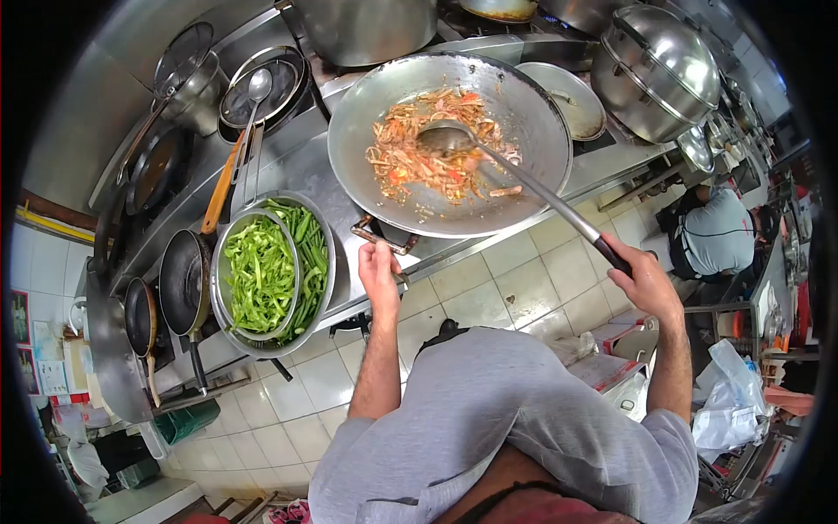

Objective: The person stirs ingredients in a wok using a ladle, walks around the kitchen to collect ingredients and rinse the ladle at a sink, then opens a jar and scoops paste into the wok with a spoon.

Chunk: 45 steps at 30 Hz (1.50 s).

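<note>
A large metal wok (349,166) sits on the stove, holding a mix of shredded orange and pale brown food (410,166). My right hand (648,281) is wrapped round the black grip of a long ladle (541,192). The ladle's bowl rests down in the food, slightly blurred. My left hand (379,275) is closed at the wok's metal loop handle (384,236), on the near left side. Left of the wok, a metal bowl of sliced green vegetables (257,271) is set on a larger bowl with more greens (310,236).
Several frying pans (186,279) lie at the left. A spoon (260,85) and strainers (262,87) lie behind the greens. A stockpot (365,31) stands beyond the wok, a lidded steel pot (659,74) at right. Another person (717,229) is bent over at far right.
</note>
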Each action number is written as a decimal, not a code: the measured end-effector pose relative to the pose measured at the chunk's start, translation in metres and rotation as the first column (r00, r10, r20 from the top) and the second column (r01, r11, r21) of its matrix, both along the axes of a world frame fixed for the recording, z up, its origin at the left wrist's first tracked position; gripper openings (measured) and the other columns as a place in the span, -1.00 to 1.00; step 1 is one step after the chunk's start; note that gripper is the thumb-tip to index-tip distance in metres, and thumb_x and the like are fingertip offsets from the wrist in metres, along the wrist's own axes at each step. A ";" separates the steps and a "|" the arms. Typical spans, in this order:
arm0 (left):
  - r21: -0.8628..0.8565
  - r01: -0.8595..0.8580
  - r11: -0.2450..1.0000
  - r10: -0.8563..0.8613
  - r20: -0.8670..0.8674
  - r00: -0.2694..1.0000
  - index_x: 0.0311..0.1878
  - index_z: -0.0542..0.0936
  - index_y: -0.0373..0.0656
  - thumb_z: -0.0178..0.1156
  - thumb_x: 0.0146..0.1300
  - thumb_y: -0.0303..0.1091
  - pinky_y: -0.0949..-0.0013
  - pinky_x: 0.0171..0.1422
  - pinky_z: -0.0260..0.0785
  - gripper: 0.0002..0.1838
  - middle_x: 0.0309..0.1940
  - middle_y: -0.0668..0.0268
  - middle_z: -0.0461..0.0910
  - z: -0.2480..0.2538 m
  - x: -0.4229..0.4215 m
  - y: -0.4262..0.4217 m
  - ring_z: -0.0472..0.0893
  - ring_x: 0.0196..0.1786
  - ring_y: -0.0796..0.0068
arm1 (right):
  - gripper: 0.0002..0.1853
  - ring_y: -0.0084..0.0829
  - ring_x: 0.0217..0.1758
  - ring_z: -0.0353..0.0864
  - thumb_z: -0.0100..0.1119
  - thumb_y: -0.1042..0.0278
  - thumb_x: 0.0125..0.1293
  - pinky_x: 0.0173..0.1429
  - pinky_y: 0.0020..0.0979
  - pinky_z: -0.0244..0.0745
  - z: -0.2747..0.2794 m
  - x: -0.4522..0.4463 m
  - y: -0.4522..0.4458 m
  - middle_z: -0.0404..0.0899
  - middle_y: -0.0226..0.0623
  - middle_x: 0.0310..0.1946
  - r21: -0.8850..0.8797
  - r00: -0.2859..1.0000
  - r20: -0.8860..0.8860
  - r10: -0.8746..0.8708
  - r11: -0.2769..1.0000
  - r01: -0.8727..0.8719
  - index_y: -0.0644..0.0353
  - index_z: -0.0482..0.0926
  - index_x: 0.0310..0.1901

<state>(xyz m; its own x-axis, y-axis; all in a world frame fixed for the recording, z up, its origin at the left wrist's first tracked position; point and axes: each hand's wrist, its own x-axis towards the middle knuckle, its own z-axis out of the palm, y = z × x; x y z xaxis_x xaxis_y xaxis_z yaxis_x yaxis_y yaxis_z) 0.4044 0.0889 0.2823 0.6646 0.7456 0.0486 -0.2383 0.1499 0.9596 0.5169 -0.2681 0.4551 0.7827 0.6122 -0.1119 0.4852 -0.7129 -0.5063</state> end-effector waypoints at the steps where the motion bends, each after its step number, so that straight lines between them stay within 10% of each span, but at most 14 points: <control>1: -0.011 0.013 1.000 -0.013 -0.001 1.000 -0.34 0.36 -0.13 0.03 0.35 -0.13 0.57 -0.49 0.13 -0.73 -0.61 0.46 0.33 0.004 0.006 0.000 0.30 -0.59 0.69 | -0.36 -0.01 -0.11 0.54 0.14 0.52 0.07 -0.04 -0.19 0.42 0.004 -0.001 -0.002 0.54 0.04 -0.16 -0.074 0.998 -0.010 -0.065 0.995 0.064 0.06 0.28 0.26; 8: -0.072 0.034 0.997 -0.035 -0.019 0.999 -0.40 0.39 -0.09 0.12 0.29 -0.20 0.61 -0.56 0.06 -0.77 -0.63 0.51 0.33 0.012 0.013 -0.002 0.25 -0.64 0.75 | -0.36 -0.02 -0.15 0.56 0.13 0.49 0.12 -0.06 -0.21 0.44 -0.066 0.002 0.071 0.55 0.07 -0.23 0.162 0.992 0.100 -0.072 0.985 0.056 0.06 0.22 0.29; 10: -0.045 0.048 0.998 -0.050 -0.055 0.997 -0.42 0.39 -0.08 0.14 0.28 -0.18 0.60 -0.55 0.07 -0.76 -0.64 0.53 0.30 0.015 0.010 -0.001 0.25 -0.63 0.74 | -0.37 -0.10 -0.21 0.59 0.13 0.47 0.14 -0.08 -0.28 0.44 -0.029 -0.001 0.069 0.56 0.05 -0.26 0.048 0.927 -0.275 -0.254 0.960 0.277 0.09 0.22 0.29; 13: -0.032 0.097 0.995 -0.098 -0.040 0.994 -0.43 0.38 -0.07 0.14 0.27 -0.18 0.60 -0.53 0.08 -0.75 -0.64 0.53 0.30 0.012 0.008 0.004 0.25 -0.61 0.74 | -0.39 -0.19 -0.32 0.59 0.15 0.45 0.13 -0.18 -0.32 0.44 -0.044 0.002 0.047 0.56 0.02 -0.36 0.207 0.971 -0.064 -0.231 0.949 0.239 0.13 0.25 0.27; 19: -0.058 0.074 0.996 -0.075 -0.013 0.997 -0.42 0.39 -0.08 0.13 0.28 -0.18 0.59 -0.52 0.07 -0.76 -0.64 0.51 0.31 0.009 0.011 0.000 0.25 -0.61 0.73 | -0.42 -0.15 -0.30 0.58 0.12 0.43 0.16 -0.16 -0.32 0.44 -0.075 0.009 0.080 0.58 0.01 -0.28 0.195 0.891 -0.237 -0.388 0.879 0.435 0.22 0.26 0.25; 21: -0.057 0.074 0.996 -0.074 -0.011 0.997 -0.42 0.39 -0.08 0.11 0.29 -0.18 0.59 -0.52 0.06 -0.76 -0.64 0.50 0.32 0.007 0.012 -0.003 0.25 -0.62 0.72 | -0.44 -0.12 -0.25 0.59 0.12 0.44 0.16 -0.15 -0.28 0.44 -0.076 0.003 0.072 0.57 0.01 -0.26 0.288 0.984 -0.041 -0.176 0.941 0.180 0.22 0.27 0.24; 29: -0.014 -0.010 1.000 0.010 -0.014 1.000 -0.40 0.38 -0.08 0.07 0.31 -0.17 0.58 -0.53 0.09 -0.77 -0.59 0.49 0.33 0.003 0.017 -0.008 0.26 -0.60 0.72 | -0.28 0.01 -0.20 0.53 0.10 0.53 0.07 -0.14 -0.12 0.46 -0.058 0.007 0.022 0.51 -0.06 -0.16 -0.028 0.960 0.208 -0.190 0.979 0.200 -0.20 0.18 0.29; 37: 0.042 -0.211 0.977 0.210 0.010 0.978 -0.39 0.38 -0.11 -0.02 0.32 -0.16 0.58 -0.55 0.13 -0.75 -0.56 0.44 0.32 -0.003 0.029 -0.022 0.29 -0.59 0.67 | -0.30 0.03 -0.23 0.55 0.09 0.48 0.08 -0.16 -0.20 0.44 -0.081 0.072 -0.021 0.56 0.03 -0.32 0.137 0.955 -0.159 -0.249 0.953 0.271 -0.09 0.16 0.31; 40: -0.042 -0.325 0.945 0.326 0.027 0.945 -0.39 0.40 -0.12 0.04 0.27 -0.12 0.59 -0.56 0.16 -0.73 -0.57 0.45 0.34 -0.006 0.037 -0.026 0.34 -0.58 0.65 | -0.32 -0.04 -0.21 0.58 0.10 0.53 0.08 -0.10 -0.29 0.43 -0.096 0.081 -0.052 0.56 0.03 -0.19 0.426 0.986 0.088 -0.139 0.900 0.088 0.06 0.19 0.30; 45: -0.114 -0.471 0.875 0.478 0.038 0.878 -0.41 0.40 -0.10 0.02 0.28 -0.13 0.59 -0.53 0.18 -0.74 -0.58 0.47 0.31 -0.005 0.047 -0.035 0.32 -0.59 0.67 | -0.36 0.05 -0.32 0.56 0.12 0.44 0.12 -0.25 -0.15 0.43 -0.130 0.097 -0.087 0.54 0.08 -0.42 0.252 0.964 -0.086 -0.250 0.931 0.264 0.00 0.20 0.29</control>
